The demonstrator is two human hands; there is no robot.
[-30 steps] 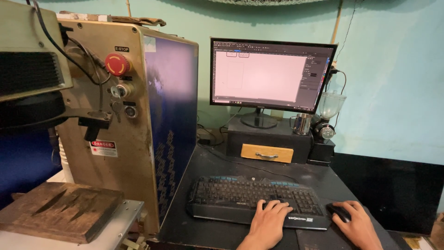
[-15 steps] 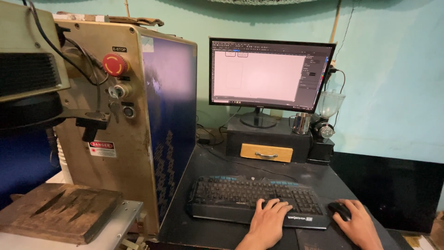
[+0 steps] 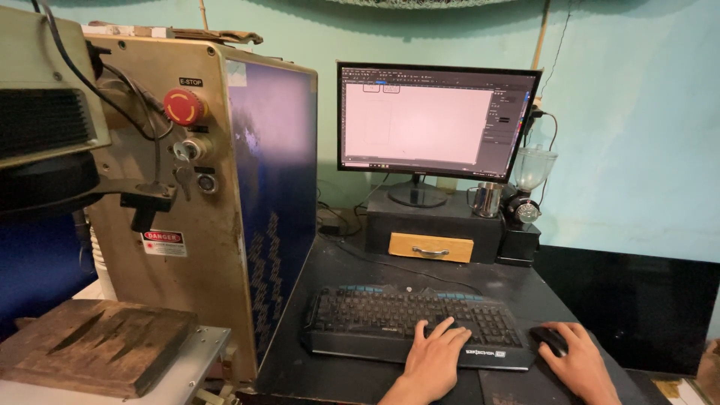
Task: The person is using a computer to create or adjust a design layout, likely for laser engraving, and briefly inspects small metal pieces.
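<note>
Left hand lies flat on the right part of the keyboard, fingers spread and released, tips on the keys, gripping nothing. Right hand is cupped over the black mouse, fingers loosely wrapped on it; the front of the mouse sticks out past the fingertips. Keyboard is black, sits at the front of the dark table, mouse just beside its right end. Behind them a black box with a wooden drawer front carries the monitor, screen lit with a pale blank drawing page. Metal mug stands on the box right of the monitor stand; small grinder with a clear glass top just beside the mug. Left of the table a tall beige machine cabinet with a red stop button. Worn wooden block rests on the metal plate in front of the cabinet, bottom left.
</note>
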